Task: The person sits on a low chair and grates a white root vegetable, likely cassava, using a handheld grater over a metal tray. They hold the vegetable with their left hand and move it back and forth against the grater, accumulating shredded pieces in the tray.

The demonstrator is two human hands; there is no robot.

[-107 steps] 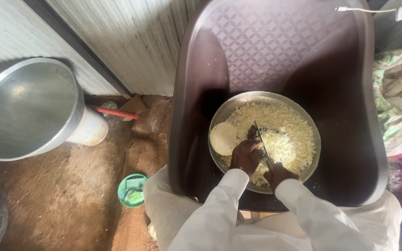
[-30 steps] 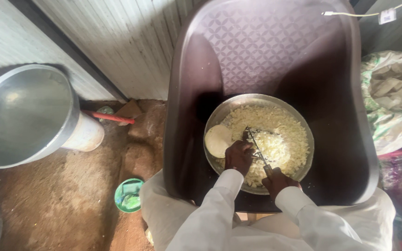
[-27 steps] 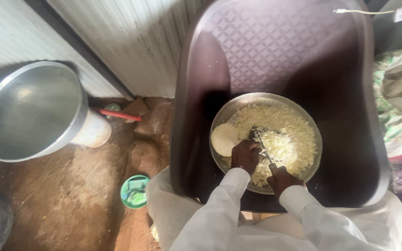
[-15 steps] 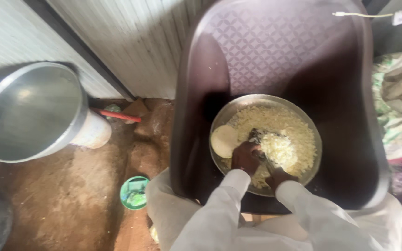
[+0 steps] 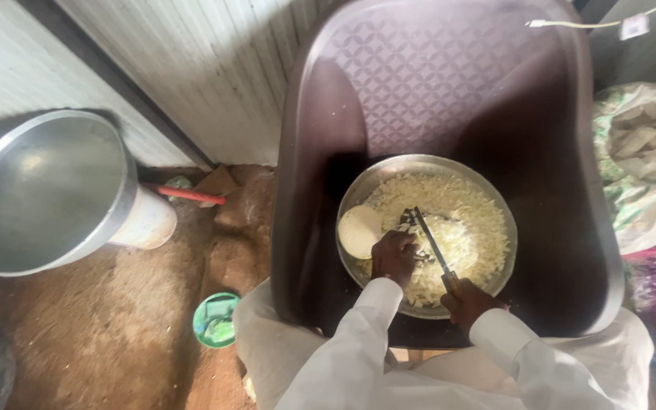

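On the seat of a dark brown plastic chair (image 5: pixel 449 83) sits a round metal bowl (image 5: pixel 358 197). It is full of pale chopped bits (image 5: pixel 472 228) that look like cut-up vegetable. One round, pale half piece (image 5: pixel 359 231) rests at the left edge of the bowl, just beside the chopped pile.

Both hands are over the bowl, and both arms wear white sleeves. The right hand (image 5: pixel 468 302) is closed around the handle of a knife (image 5: pixel 432 241). The thin blade points away from the person and lies across the middle of the pile. The left hand (image 5: pixel 395 257) is curled, fingers down, pressing on the chopped bits right next to the blade. It is too small to see what is under those fingers.

To the left of the chair, a big shiny metal pot (image 5: pixel 43 190) sits tilted on top of a white bucket (image 5: pixel 149 220). A thin red stick (image 5: pixel 184 195) lies on the brown dirt floor (image 5: pixel 100 334) near the bucket. A small green lid (image 5: pixel 216 320) lies on the floor close to the person's knee. A light sack (image 5: pixel 647 167) lies to the right of the chair. A white ridged wall (image 5: pixel 191 68) stands behind it all.
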